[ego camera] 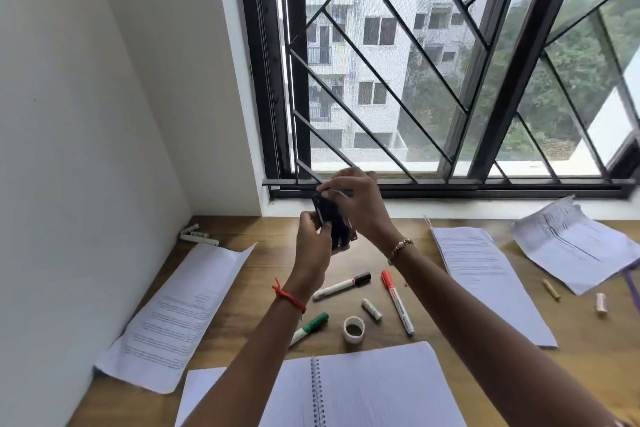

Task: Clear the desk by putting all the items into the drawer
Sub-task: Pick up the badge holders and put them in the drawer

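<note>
Notebook (367,388) — black object (333,220) in fingers (309,220)

1. I see a wooden desk (249,305) with a brown top.
2. On its left part lies a long printed sheet (176,315); some small white sticks (195,234) lie in the far left corner.
3. In the middle lie a black-capped marker (341,285), a red-capped marker (397,302) and a green-capped marker (308,328), none touching another.
4. Between them lie a short white stick (371,308) and a tape roll (353,329), its hole facing up.
5. At the near edge an open spiral notebook (363,388) lies.
6. On the right lie a second printed sheet (491,284), a crumpled sheet (571,243), a yellow crayon (551,289) and a pale stick (601,303).
</note>
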